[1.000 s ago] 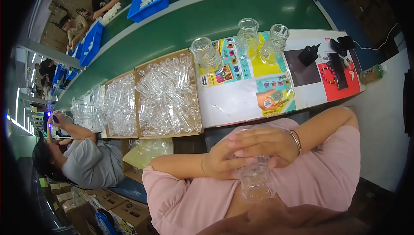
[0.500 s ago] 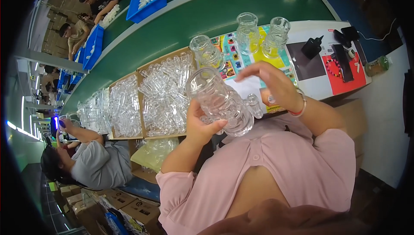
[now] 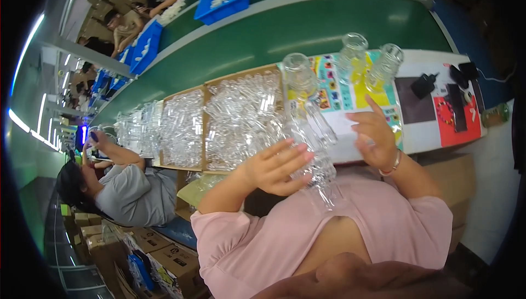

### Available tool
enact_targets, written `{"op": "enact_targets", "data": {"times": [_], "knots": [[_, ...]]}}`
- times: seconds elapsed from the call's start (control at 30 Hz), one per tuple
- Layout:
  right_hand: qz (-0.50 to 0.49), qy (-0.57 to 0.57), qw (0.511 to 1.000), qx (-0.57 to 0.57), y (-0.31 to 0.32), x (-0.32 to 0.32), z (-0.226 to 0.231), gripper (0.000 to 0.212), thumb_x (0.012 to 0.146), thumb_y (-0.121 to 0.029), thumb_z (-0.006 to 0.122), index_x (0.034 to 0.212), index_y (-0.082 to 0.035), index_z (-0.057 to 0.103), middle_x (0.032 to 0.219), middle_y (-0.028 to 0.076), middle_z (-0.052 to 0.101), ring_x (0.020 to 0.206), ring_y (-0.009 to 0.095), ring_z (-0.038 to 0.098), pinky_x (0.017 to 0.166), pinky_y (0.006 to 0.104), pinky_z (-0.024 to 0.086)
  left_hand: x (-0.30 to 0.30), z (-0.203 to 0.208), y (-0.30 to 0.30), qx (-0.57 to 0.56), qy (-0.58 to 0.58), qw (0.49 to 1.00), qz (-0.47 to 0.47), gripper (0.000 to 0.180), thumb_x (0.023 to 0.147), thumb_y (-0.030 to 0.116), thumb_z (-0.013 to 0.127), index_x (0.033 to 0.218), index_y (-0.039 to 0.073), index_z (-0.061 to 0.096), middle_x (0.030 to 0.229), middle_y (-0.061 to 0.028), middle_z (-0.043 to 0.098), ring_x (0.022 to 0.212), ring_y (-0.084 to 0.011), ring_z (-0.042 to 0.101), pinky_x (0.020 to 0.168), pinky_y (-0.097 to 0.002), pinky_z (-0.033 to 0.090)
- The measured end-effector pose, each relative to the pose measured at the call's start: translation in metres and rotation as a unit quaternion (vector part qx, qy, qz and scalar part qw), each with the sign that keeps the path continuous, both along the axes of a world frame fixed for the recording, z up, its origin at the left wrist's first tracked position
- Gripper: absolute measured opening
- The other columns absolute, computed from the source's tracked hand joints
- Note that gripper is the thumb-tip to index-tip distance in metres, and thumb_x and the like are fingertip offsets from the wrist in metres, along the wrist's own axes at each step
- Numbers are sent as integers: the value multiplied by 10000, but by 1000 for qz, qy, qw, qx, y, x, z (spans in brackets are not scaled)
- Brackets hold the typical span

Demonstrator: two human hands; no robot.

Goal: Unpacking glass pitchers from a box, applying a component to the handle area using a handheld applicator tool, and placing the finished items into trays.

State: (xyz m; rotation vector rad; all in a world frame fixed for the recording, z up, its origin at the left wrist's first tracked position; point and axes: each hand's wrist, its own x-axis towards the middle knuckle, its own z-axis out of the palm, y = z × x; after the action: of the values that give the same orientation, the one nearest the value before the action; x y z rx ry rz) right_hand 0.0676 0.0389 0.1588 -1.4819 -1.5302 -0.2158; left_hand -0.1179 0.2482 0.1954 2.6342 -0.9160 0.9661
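Note:
My left hand (image 3: 280, 168) is around a clear, ridged vessel (image 3: 323, 168) with tube-like projections, held in front of my chest. Its fingers lie across the vessel's side and the thumb is hidden. The vessel is tilted, and its see-through outline blends with things behind it. To its right, my right hand (image 3: 377, 139) is raised with fingers apart and nothing in it. Similar clear vessels stand on the printed sheets beyond my hands: one at the left (image 3: 300, 74), one in the middle (image 3: 352, 55) and one at the right (image 3: 386, 64).
Cardboard trays (image 3: 205, 126) of clear tubular parts line the bench to my left. A black bottle (image 3: 423, 86), a phone (image 3: 456, 107) and a beaded bracelet (image 3: 444, 111) lie at right. Blue bins (image 3: 222, 3) stand across the green bench; a co-worker in grey (image 3: 134, 192) sits at left.
The vessel has turned in my left hand, whose fingers now lie across its near side. My right hand has come away from above it, fingers spread. The whole view has shifted.

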Motion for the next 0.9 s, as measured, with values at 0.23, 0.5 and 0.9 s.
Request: {"op": "enact_targets", "data": {"times": [0.23,0.5,0.9], "knots": [[-223,-31,944,-241,-26,-10,-75,308,730,-103,584,1022,-23,527,1151,167,494,1111,347,434,1015,475,251,78,15,162,-314,21,894,319,676,578,155,808,1164,37,493,1090,-137,572,1009,-235,557,851,-310,445],[-227,-38,946,-228,-20,-15,-98,296,710,-83,582,992,-17,523,1158,166,486,1119,338,432,1009,461,266,166,-87,319,-434,294,763,379,748,597,332,793,1220,63,478,1089,-143,539,945,-237,566,840,-308,445],[-226,-34,940,-254,-18,-11,-103,284,737,-50,538,1017,-8,514,1181,175,477,1129,358,423,1009,483,264,12,-9,314,-202,197,828,484,420,779,260,641,1137,60,548,1063,-162,586,974,-280,572,840,-335,448]]}}
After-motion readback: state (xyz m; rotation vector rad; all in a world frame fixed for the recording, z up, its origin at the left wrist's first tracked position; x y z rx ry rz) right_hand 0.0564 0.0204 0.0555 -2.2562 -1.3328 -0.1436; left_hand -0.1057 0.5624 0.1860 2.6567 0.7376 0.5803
